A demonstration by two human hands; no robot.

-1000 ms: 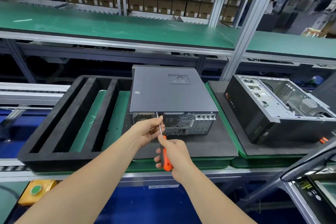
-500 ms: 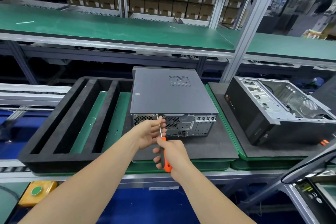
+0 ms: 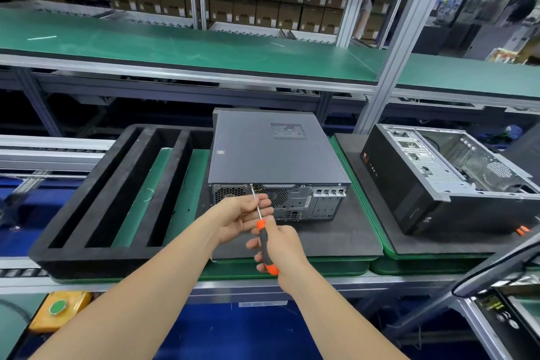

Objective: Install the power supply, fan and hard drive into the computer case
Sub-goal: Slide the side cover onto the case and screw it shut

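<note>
Little has moved over the last second. The tip of the screwdriver (image 3: 265,245) stays on the same screw (image 3: 252,185), at the top edge of the rear panel of the case (image 3: 271,149), just left of the fan grille. The right hand (image 3: 283,250) wraps the orange-and-black handle. Its fingers now splay off the grip more than a second ago, which reads as a re-grip between turns. The left hand (image 3: 241,215) keeps its fingertips pinched lightly round the bare shaft, steadying it. The case lies flat on the black mat (image 3: 336,231) with its lid closed and its rear toward the person. With the cover on, the internal fitting looks done. This seems to be closing-up, with one screw still being driven.
</note>
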